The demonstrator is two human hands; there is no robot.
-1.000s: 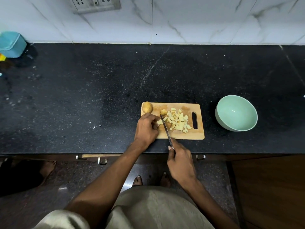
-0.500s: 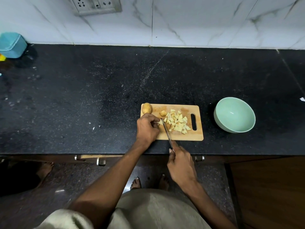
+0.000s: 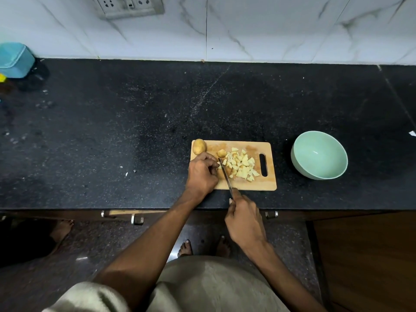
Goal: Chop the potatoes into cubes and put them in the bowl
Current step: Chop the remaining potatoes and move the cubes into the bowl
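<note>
A wooden cutting board (image 3: pixel 265 184) lies near the counter's front edge. A whole potato (image 3: pixel 199 146) sits at its far left corner, and a pile of pale potato cubes (image 3: pixel 242 164) covers its middle. My left hand (image 3: pixel 201 174) rests on the board's left side, fingers curled over a small potato piece beside the blade. My right hand (image 3: pixel 244 219) grips a knife (image 3: pixel 225 175) whose blade points away from me, down on the board just left of the cubes. A pale green bowl (image 3: pixel 319 155), with nothing in it, stands to the right of the board.
The black stone counter (image 3: pixel 135 131) runs to a white marble wall with a socket plate (image 3: pixel 128 6). A blue container (image 3: pixel 15 59) stands at the far left. Small scraps (image 3: pixel 127 172) lie left of the board. Drawer handles (image 3: pixel 137 219) and my bare feet show below.
The knife blade has shifted slightly on the board beside my left fingers. The view has tipped a little, so everything sits slightly lower in frame.
</note>
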